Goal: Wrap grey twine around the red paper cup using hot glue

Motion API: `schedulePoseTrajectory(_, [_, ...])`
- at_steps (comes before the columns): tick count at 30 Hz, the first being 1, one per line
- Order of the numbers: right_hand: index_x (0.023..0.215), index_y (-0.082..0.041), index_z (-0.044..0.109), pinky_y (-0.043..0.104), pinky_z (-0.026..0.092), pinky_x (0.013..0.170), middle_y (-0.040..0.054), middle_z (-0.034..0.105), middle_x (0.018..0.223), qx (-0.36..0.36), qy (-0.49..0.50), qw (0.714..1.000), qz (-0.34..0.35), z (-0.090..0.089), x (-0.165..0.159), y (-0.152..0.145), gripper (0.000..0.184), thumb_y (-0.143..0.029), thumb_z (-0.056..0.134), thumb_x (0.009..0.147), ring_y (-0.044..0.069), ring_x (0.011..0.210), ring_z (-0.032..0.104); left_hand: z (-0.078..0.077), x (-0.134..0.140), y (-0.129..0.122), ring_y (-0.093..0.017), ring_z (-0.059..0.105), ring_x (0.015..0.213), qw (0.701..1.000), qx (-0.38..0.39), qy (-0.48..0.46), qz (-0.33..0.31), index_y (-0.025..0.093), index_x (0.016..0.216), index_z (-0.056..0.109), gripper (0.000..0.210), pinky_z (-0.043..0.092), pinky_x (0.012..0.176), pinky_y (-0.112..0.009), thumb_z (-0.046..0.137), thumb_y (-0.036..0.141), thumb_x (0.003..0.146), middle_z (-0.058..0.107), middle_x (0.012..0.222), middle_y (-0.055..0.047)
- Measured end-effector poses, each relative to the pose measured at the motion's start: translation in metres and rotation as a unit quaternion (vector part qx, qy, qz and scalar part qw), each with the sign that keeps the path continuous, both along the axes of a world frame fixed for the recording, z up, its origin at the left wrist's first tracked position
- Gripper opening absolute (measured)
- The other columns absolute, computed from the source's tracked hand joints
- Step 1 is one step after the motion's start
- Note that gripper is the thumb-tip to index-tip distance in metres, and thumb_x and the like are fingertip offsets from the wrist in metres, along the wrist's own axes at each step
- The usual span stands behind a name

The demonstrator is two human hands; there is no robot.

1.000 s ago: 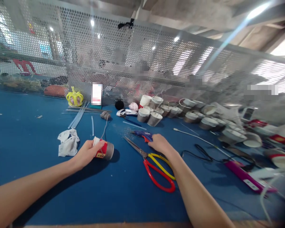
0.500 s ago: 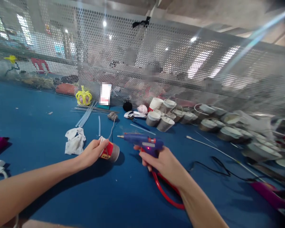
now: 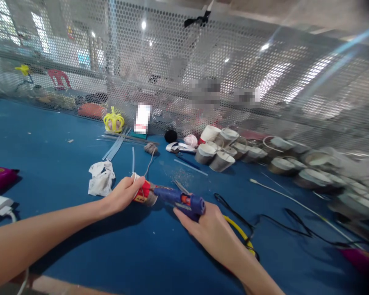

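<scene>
My left hand (image 3: 122,196) grips a red paper cup (image 3: 145,192) by its white rim end, thumb on top. The cup lies tilted on its side, its base end pointing right and wrapped in grey. From it a grey strand runs up to a small ball of grey yarn (image 3: 151,148). Wrapped around the handle of a blue hot glue gun (image 3: 181,200) is my right hand (image 3: 204,225). The gun's nozzle points left and is at the cup's side; whether it touches I cannot tell. Behind the gun, a pair of scissors (image 3: 181,187) is partly hidden.
Grey-wrapped cups (image 3: 222,161) crowd the right back of the blue table (image 3: 110,254). White crumpled tissue (image 3: 101,180), clear glue sticks (image 3: 118,145) and a yellow crown-shaped piece (image 3: 113,121) lie left. Black cord (image 3: 283,227) trails at right. A perforated metal screen (image 3: 166,61) stands behind.
The glue gun has moved left and slightly down, its nozzle now at the cup. Scissors and a yellow handle now show behind my right hand. The view has shifted a little.
</scene>
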State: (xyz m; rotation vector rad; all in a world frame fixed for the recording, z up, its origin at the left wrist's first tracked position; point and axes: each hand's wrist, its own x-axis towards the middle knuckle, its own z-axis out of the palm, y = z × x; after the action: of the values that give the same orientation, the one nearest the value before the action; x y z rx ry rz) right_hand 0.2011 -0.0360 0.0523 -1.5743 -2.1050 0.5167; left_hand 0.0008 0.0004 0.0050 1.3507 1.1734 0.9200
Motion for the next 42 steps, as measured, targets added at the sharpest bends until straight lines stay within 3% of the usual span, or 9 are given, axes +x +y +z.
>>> schedulePoseTrajectory(8, [0.056, -0.018, 0.045, 0.020, 0.034, 0.042, -0.0037, 0.049, 0.051, 0.046, -0.021, 0.999, 0.017, -0.0008, -0.0026, -0.0013, 0.020, -0.029, 0.049, 0.072, 0.009, 0.047, 0.041, 0.0017, -0.0002, -0.0004, -0.018, 0.054, 0.059, 1.000, 0.009, -0.007, 0.008, 0.008, 0.070, 0.061, 0.047, 0.040, 0.055, -0.025, 0.037, 0.047, 0.073, 0.061, 0.058, -0.005])
schedulePoseTrajectory(18, [0.067, -0.019, 0.052, 0.021, 0.034, 0.045, -0.0031, 0.053, 0.055, 0.005, -0.050, 0.997, 0.061, 0.0007, -0.0005, -0.0026, 0.016, -0.028, 0.043, 0.076, 0.010, 0.047, 0.041, 0.0021, 0.0015, 0.0009, -0.016, 0.051, 0.058, 0.999, -0.005, -0.034, 0.001, 0.009, 0.068, 0.059, 0.049, 0.039, 0.056, -0.025, 0.035, 0.051, 0.074, 0.058, 0.059, -0.004])
schedulePoseTrajectory(27, [0.066, -0.019, 0.049, 0.021, 0.033, 0.047, -0.0037, 0.052, 0.056, 0.002, -0.056, 0.995, 0.080, -0.0021, -0.0001, -0.0061, 0.013, -0.023, 0.042, 0.077, 0.010, 0.048, 0.042, 0.0021, 0.0026, 0.0006, -0.011, 0.041, 0.049, 0.999, -0.029, -0.030, 0.029, 0.011, 0.061, 0.052, 0.046, 0.033, 0.050, -0.023, 0.036, 0.051, 0.073, 0.049, 0.052, 0.000])
schedulePoseTrajectory(42, [0.063, -0.019, 0.046, 0.020, 0.031, 0.045, -0.0044, 0.048, 0.054, 0.007, -0.090, 0.992, 0.087, 0.0010, -0.0007, -0.0076, 0.016, -0.021, 0.041, 0.077, 0.008, 0.047, 0.040, 0.0045, 0.0046, 0.0007, -0.014, 0.048, 0.052, 0.999, -0.026, -0.027, 0.034, 0.009, 0.065, 0.057, 0.047, 0.038, 0.052, -0.024, 0.037, 0.052, 0.072, 0.056, 0.055, -0.003])
